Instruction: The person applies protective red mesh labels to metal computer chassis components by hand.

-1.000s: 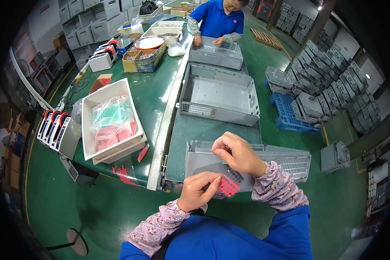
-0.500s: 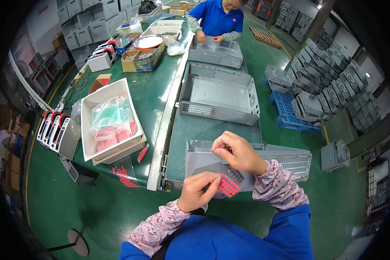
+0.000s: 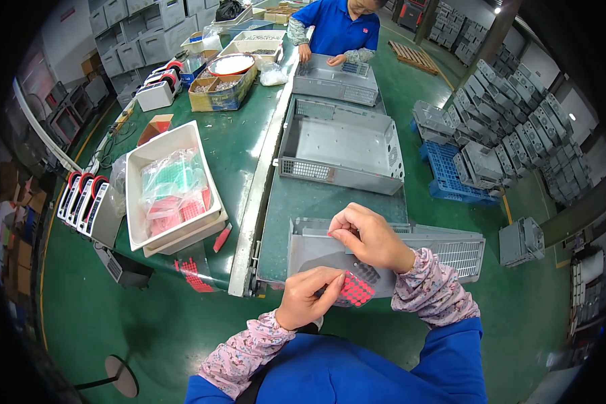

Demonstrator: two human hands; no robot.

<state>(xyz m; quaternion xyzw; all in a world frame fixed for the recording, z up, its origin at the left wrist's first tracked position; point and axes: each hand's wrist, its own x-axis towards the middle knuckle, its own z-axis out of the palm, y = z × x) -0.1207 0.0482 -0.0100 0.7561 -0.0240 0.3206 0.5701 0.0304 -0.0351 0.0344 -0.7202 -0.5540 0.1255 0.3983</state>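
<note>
My left hand [image 3: 308,296] pinches a clear sheet of red round stickers [image 3: 357,289] between thumb and fingers. The sheet sticks out to the right, over the near edge of a grey metal casing [image 3: 310,250]. Above that casing is my right hand [image 3: 365,234], thumb and forefinger pinched together. Anything between those fingertips is too small to make out. The casing has a slotted grille [image 3: 456,257] on its right part, and both my hands partly cover it.
Beyond lies a second open grey casing [image 3: 343,138]. At the far end a co-worker's hands [image 3: 335,60] are at a third casing [image 3: 333,84]. On the left, a white bin [image 3: 136,202] holds bagged green and red sheets. A blue pallet [image 3: 444,178] with stacked casings is at right.
My hands have hardly moved. A red speck seen earlier at my right fingertips no longer shows clearly. The co-worker's hands have shifted slightly, the one at left moving further left.
</note>
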